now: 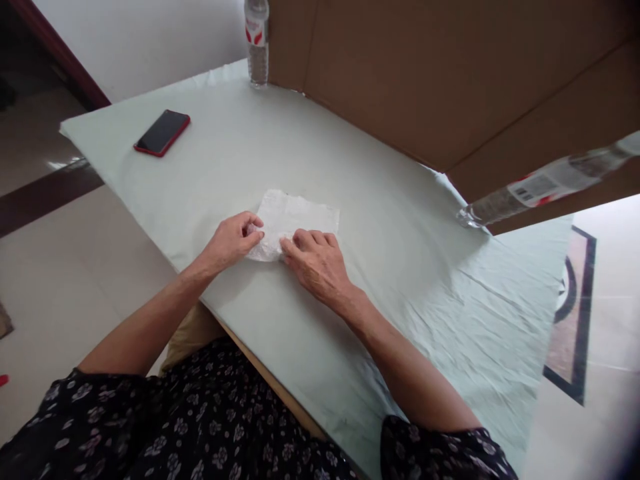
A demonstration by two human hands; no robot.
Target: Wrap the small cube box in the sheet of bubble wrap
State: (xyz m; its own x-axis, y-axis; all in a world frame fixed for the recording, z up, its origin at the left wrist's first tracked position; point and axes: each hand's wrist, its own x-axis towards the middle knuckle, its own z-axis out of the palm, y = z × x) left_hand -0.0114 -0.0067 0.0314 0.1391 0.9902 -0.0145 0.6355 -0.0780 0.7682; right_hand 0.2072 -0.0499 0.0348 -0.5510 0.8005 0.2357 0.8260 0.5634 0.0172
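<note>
A white, crinkled sheet (pixel 299 213), thin like tissue or soft wrap, lies on the pale green tablecloth in front of me. Its lower left part is bunched and looks slightly raised. My left hand (pixel 233 240) is at the sheet's left edge, thumb and curled fingers closed on the crumpled part. At the lower edge, my right hand (pixel 317 263) rests with bent fingers close together, the thumb and fingers gripping the sheet there. The palms and the undersides of the fingers are hidden.
A phone in a red case (pixel 163 133) lies at the table's left. Brown cardboard (pixel 390 80) stands along the far side, with one clear bottle (pixel 257 47) at its left end and another bottle (pixel 545 183) at the right. The tablecloth (pixel 480 320) is wrinkled at right.
</note>
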